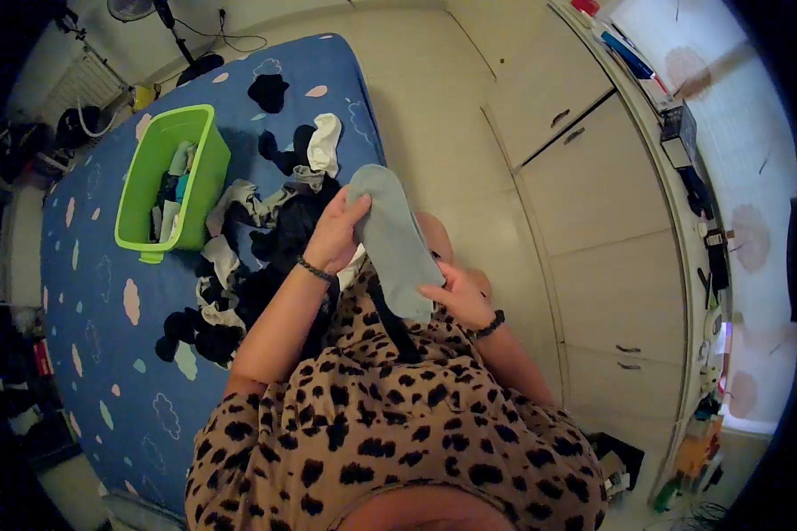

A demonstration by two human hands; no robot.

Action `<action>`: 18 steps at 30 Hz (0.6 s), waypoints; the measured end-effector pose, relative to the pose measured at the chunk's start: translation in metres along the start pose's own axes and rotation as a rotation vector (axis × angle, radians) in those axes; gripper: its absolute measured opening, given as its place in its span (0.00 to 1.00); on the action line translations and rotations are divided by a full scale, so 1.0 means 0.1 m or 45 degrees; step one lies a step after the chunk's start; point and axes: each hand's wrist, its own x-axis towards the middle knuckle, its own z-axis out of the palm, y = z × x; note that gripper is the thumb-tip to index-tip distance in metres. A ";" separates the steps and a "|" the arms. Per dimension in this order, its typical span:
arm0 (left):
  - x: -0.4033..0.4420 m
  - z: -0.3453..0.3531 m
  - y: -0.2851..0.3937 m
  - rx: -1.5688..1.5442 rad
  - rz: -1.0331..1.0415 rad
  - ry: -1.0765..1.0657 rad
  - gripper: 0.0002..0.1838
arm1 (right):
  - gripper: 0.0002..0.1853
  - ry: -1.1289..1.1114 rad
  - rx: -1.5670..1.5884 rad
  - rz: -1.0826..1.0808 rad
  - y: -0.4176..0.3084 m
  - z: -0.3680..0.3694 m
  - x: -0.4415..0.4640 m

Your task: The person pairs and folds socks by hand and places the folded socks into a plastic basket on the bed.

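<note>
A flat grey-green sock (391,243) is stretched out above the lap. My left hand (338,228) grips its upper part, thumb on top. Lower down, my right hand (459,296) pinches the other end from the right side. Beside my left arm, a heap of black, white and grey socks (279,226) lies on the blue bed cover. A black strip of cloth (393,327) hangs over the patterned clothing below the grey-green sock.
A green bin (212,168) with several folded items inside stands on the bed (106,336). Single black socks (268,92) lie near the bed's far edge. White cabinets (607,203) line the right side, beyond a strip of floor.
</note>
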 end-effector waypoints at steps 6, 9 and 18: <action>0.55 -0.63 -0.89 0.347 -0.373 0.144 0.16 | 0.16 0.091 -0.075 0.402 0.79 -0.10 -0.06; 0.45 -0.72 -1.04 1.208 0.182 0.256 0.21 | 0.16 0.158 -0.075 0.376 0.76 -0.08 -0.06; -0.77 -0.19 -0.78 1.656 0.555 -0.596 0.23 | 0.12 0.053 -0.015 0.214 1.29 -0.40 -0.13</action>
